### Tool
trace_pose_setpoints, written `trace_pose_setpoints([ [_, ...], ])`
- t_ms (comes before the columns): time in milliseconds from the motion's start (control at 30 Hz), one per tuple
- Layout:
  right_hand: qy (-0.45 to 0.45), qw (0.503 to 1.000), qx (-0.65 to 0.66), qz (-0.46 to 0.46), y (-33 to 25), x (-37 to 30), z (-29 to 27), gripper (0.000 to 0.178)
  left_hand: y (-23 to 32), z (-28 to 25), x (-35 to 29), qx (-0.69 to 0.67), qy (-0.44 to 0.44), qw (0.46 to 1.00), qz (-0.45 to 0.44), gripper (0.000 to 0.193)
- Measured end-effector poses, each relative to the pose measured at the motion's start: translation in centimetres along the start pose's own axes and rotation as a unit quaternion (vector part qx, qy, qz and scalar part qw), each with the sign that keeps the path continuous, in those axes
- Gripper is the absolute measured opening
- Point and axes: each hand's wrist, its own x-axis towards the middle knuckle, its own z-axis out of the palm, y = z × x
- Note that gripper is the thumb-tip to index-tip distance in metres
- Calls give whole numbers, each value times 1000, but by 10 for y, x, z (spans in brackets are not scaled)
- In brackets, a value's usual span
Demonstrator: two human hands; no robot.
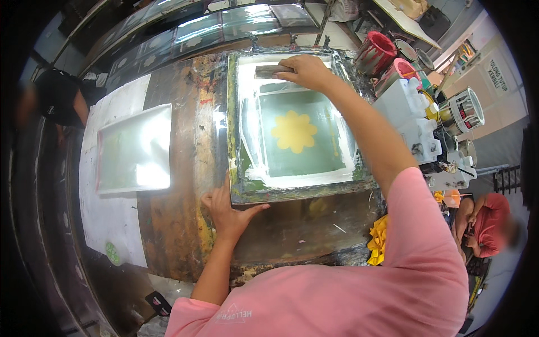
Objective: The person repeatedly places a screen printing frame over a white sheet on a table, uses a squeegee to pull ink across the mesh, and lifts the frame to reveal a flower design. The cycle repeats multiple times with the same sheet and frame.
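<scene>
In front of me lies a wooden-framed printing screen [303, 194], its mesh green with a yellow flower shape [293, 132] in the middle and white tape around the inner border. My right hand [307, 72] reaches over it and grips a squeegee [265, 72] at the far end of the mesh. Its fingers wrap over the squeegee's right part. At the near left corner of the screen, my left hand [227, 212] rests against the frame. The left thumb points right along the near edge, and a finger points up the left side, spread apart.
Left on the stained table [179, 224] are clear sheets [135, 149] on white paper [112, 224]. Paint cans [377, 53] and white plastic jugs [412, 112] crowd the right side. A yellow cloth [378, 241] lies by my right elbow. Two people are nearby, one at each side.
</scene>
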Motion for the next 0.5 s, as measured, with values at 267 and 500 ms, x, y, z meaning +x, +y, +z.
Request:
trace_pose_setpoints([
  [267,2,997,-82,7,-50,-92,26,42,-4,4,-5,1,12,1000,17,123],
  [500,-73,996,-39,46,-167,-208,-31,46,-3,5,-6,-7,22,1000,9,118],
])
